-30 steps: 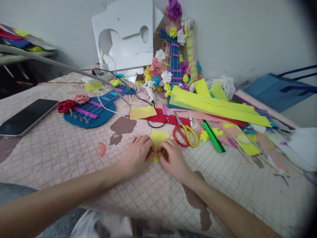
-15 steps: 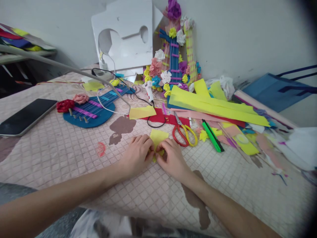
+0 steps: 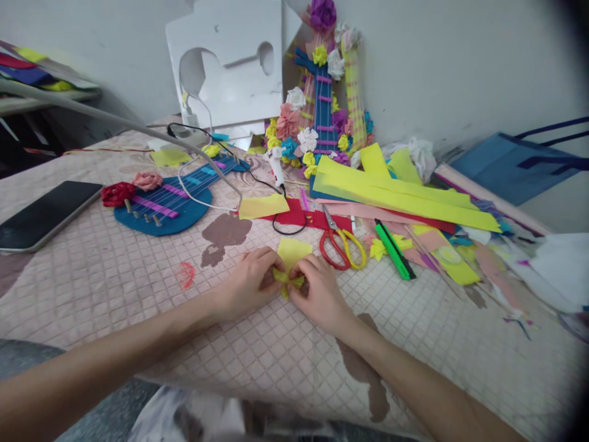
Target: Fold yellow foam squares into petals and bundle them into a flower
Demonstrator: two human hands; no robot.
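Between my two hands, low over the table, is a piece of yellow crepe paper (image 3: 294, 250), flat at its far end and gathered into folds at the near end. My left hand (image 3: 254, 276) pinches the folded part from the left, its fingertips close to the paper. From the right, my right hand (image 3: 318, 283) grips the same paper between thumb and curled fingers. Just beyond my right hand lie scissors (image 3: 343, 248) with one red and one yellow handle. A green utility knife (image 3: 394, 250) rests farther right.
A blue paper guitar (image 3: 172, 205) with paper roses and a phone (image 3: 46, 215) lie left. A white glue gun (image 3: 276, 167) with its cord stands behind. Yellow paper strips (image 3: 396, 190) and scraps cover the right. Flower-decorated guitars (image 3: 324, 110) lean on the wall.
My left hand has shifted slightly left, and more of the yellow paper's gathered folds shows between my hands. My right hand stays nearly in place. The view has moved a little.
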